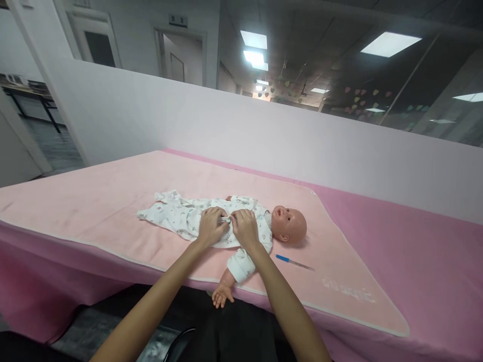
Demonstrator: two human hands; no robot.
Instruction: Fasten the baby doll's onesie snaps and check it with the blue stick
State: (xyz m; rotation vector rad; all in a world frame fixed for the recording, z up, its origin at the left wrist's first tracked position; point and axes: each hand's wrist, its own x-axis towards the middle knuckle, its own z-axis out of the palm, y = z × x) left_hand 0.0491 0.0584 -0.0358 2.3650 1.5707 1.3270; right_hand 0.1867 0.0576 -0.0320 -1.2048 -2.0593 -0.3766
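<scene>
A baby doll (289,224) lies on its back on a light pink blanket (113,211), head to the right, dressed in a white printed sleepsuit (177,213). My left hand (210,227) and my right hand (244,227) rest on the doll's chest, fingers curled and pinching the suit's front edge between them. One doll arm hangs over the table's near edge, its small hand (222,295) below the blanket.
A blue-capped thin stick, like a thermometer or pen (293,262), lies on the blanket right of my right forearm. The blanket covers a darker pink table cover (415,241). A white partition wall (302,136) runs behind the table.
</scene>
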